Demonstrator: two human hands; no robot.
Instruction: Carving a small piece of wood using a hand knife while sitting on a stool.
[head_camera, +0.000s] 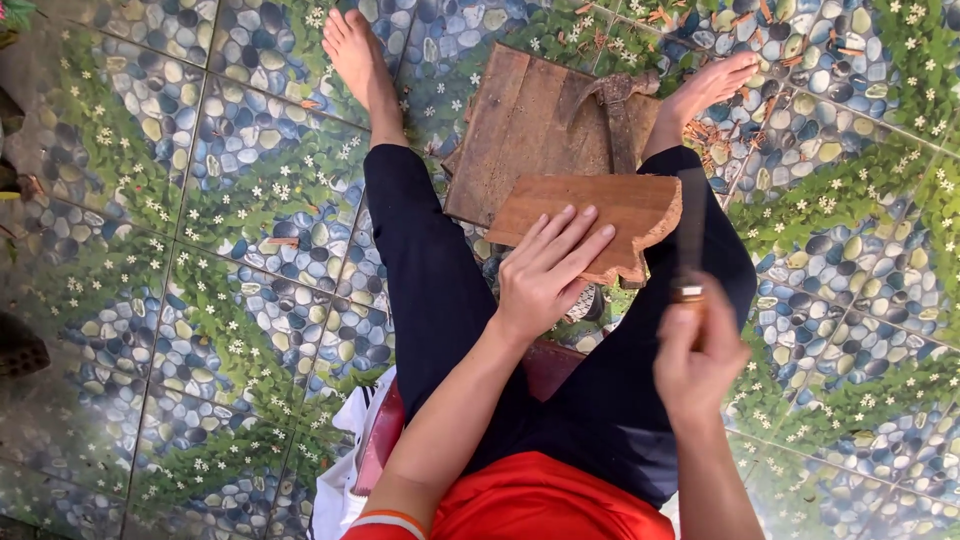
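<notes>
Home patio or yard, used as informal woodworking spot: pebble-and-flower patterned floor tiles (250, 200), bare feet (355, 55), wood chips (715, 135), worn board (520, 130)

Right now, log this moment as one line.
left hand: pressing wooden piece flat | right hand: gripping blurred blade tool | hatchet: lying on board

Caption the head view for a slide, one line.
Seated barefoot on pebble-patterned tiles, left hand steadies a wood slab while right hand grips a blade.
</notes>
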